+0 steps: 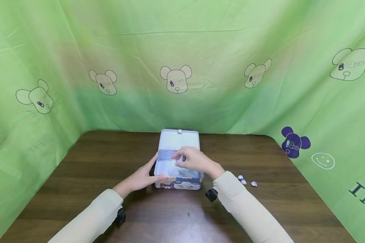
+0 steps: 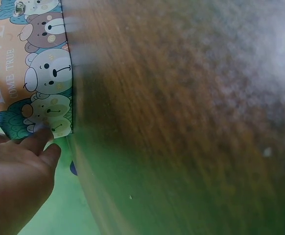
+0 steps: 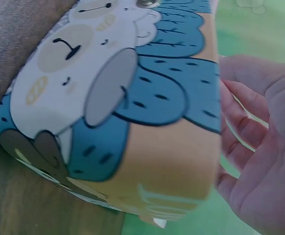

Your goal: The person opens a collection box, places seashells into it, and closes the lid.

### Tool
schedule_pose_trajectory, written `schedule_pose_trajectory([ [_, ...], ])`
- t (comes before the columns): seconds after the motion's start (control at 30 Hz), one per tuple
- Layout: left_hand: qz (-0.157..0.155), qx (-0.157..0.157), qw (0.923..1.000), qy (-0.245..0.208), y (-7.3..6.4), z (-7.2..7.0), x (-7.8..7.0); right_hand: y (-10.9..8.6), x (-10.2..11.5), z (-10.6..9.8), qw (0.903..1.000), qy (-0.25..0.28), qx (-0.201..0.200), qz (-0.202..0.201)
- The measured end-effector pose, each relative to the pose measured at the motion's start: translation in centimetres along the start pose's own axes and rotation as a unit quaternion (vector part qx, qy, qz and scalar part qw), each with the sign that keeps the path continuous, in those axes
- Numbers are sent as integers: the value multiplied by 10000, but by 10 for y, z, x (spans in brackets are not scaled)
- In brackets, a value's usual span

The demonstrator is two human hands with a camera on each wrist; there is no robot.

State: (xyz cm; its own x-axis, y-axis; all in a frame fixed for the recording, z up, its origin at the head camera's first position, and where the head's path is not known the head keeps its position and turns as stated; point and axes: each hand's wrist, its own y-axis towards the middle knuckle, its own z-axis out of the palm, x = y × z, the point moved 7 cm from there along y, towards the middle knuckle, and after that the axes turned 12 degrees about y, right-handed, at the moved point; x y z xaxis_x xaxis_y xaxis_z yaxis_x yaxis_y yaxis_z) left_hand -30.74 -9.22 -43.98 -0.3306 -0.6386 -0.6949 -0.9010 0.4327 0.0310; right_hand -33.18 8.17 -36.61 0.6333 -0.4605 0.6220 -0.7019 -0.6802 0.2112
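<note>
A metal tin box (image 1: 178, 184) with printed bears and sheep stands on the table, its lid (image 1: 178, 140) tipped back. My left hand (image 1: 141, 177) rests against the box's left side, fingers extended and thumb along the front rim. In the left wrist view, its fingertips (image 2: 43, 136) touch the printed side. Over the opening, my right hand (image 1: 194, 159) pinches a small white shell (image 1: 174, 162) between thumb and fingers. Inside the box lies another small pale piece (image 1: 179, 172). In the right wrist view, the box wall hides the right fingertips.
Several small white and purple shells, one of them a single shell (image 1: 254, 184) set apart, lie right of the box. The brown wooden table (image 1: 115, 148) is backed by a green curtain (image 1: 134, 108) with bear faces. The lid stands behind the opening.
</note>
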Motion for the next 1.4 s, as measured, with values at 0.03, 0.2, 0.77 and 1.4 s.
schedule_pose_trajectory([
  [0.03, -1, -1, 10000, 5, 0, 0, 0, 1, -1, 2, 10000, -17, 25, 16],
  [0.2, 4, -18, 10000, -8, -1, -1, 0, 5, -8, 10, 9999, -47, 128, 90],
  [0.77, -49, 12, 10000, 25, -2, -1, -1, 6, -9, 17, 9992, -17, 289, 281],
  [1.4, -42, -14, 10000, -26, 1, 1, 1, -28, -15, -25, 9991, 143, -56, 401],
])
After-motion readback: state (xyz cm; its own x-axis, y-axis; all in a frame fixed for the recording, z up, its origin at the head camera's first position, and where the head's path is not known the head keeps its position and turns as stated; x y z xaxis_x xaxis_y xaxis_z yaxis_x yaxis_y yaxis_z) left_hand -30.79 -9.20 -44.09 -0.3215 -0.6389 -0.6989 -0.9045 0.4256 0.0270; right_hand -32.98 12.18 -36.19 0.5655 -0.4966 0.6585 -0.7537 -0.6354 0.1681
